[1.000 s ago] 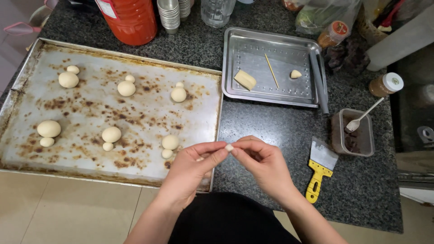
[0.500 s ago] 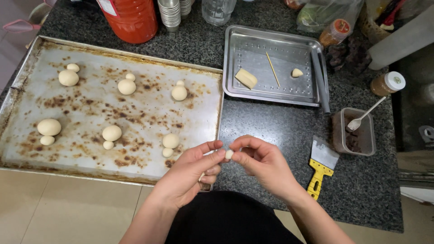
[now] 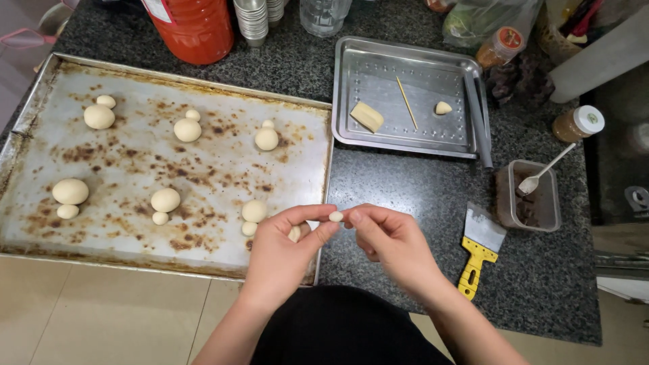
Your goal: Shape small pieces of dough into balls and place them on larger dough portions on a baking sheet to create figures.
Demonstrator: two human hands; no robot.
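**A small dough ball pinched between two hands, with little margin for a slip**

The left hand (image 3: 280,253) and the right hand (image 3: 392,243) meet just above the near edge of the counter (image 3: 405,182), both pinched narrow on one small dough ball (image 3: 335,216), held between fingertips. It hangs in the air beside the near right corner of the baking tray (image 3: 203,84), touching nothing but fingers.

The ball is tiny and soft-looking, so too firm a squeeze could flatten or smear it, and it may stick to one fingertip as the hands part. A loose pinch could let it drop onto the dark counter or off the front edge towards the floor. The dough pairs (image 3: 250,216) closest to the left hand sit just under the wrist; a lowered palm could dent them.

A further pale piece shows behind the left thumb, but whether it is held or lies on the tray is unclear. The contents of the small tub (image 3: 531,203) with the spoon (image 3: 544,172) are dark and hard to identify. The red container (image 3: 193,27), the stacked cups (image 3: 251,20) and the items at the top right are cut off by the frame. The yellow scraper (image 3: 480,250) lies apart from both hands.
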